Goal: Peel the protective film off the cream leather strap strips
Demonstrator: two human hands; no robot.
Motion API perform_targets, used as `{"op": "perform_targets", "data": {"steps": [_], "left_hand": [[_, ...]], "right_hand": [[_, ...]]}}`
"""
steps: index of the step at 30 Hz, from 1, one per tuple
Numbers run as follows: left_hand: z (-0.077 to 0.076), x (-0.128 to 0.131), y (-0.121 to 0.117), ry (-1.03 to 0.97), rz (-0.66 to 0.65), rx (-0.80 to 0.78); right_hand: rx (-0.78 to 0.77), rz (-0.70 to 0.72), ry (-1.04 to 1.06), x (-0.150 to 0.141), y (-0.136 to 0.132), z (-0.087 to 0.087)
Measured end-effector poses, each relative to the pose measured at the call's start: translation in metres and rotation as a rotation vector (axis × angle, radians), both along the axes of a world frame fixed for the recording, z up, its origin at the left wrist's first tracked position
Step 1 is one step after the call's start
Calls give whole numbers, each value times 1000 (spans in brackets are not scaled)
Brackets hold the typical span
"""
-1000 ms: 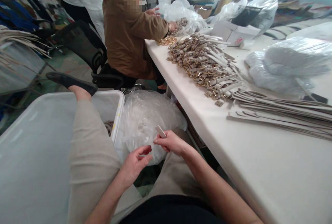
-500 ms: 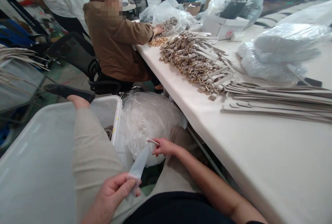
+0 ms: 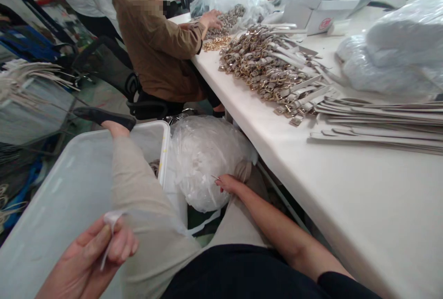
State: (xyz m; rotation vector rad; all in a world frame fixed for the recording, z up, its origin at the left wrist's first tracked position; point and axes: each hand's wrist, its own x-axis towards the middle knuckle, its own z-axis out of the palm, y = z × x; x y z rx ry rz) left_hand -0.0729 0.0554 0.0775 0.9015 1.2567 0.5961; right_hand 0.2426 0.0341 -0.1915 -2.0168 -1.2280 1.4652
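My left hand (image 3: 98, 250) pinches one end of a thin translucent plastic strip (image 3: 152, 219) between thumb and fingers, above my left thigh. The strip trails to the right across my lap, its middle blurred by motion. Near my right knee, my right hand (image 3: 226, 183) is closed on a slim pale stick-like piece (image 3: 215, 177) whose kind I cannot make out. Just beyond that hand, a big clear plastic bag (image 3: 207, 156) with whitish contents bulges on the floor beside the table.
A white plastic bin (image 3: 69, 179) stands at my left, under my outstretched leg. The white table (image 3: 346, 197) on my right bears a heap of buckled straps (image 3: 270, 68), stacked flat strips (image 3: 380, 121) and wrapped packs (image 3: 398, 54). A co-worker (image 3: 159, 45) sits at the far edge.
My left hand has moved left and toward me, drawing the plastic strip away from my right hand. The view has shifted slightly. The co-worker's hand has moved over the small parts.
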Motion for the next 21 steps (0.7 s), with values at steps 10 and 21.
{"op": "perform_targets", "data": {"steps": [10, 21], "left_hand": [[-69, 85, 23, -335, 299, -314], [-121, 110, -18, -180, -266, -264]], "right_hand": [[123, -109, 268, 20, -61, 72], [93, -122, 629, -28, -58, 108]]}}
